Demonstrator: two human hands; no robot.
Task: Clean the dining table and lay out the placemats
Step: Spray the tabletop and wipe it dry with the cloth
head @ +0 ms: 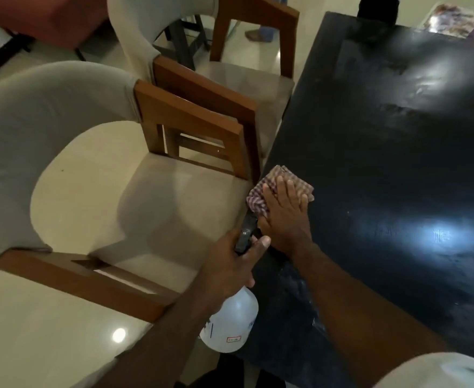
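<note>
Black spray head [245, 232] is mostly hidden inside the left hand [230, 261], which grips the neck of a white spray bottle [230, 323]. The small label low on the bottle is too blurred to read. The right hand [283, 211] lies flat with straight fingers on a checked cloth [282, 172] and covers its middle, so only the cloth's borders show. A white sleeve [440, 371] is cut off at the bottom corner. At the far top right lies a patterned, colourful sheet [451, 19]; I cannot tell if it is a placemat.

The cloth sits on the left edge of the dark worktop [384, 163], with one corner just at the border. The bottle hangs beside this edge, off the worktop. A chair [90, 163] with grey upholstery and brown wooden arms stands just beside the edge, and a second chair [230, 79] stands behind it. To the right of the cloth the worktop is open.

Its surface shines, with bright light reflections and pale streaks and smears. The floor [34, 331] is glossy cream tile. Someone's foot [258, 35] shows far behind the chairs.
</note>
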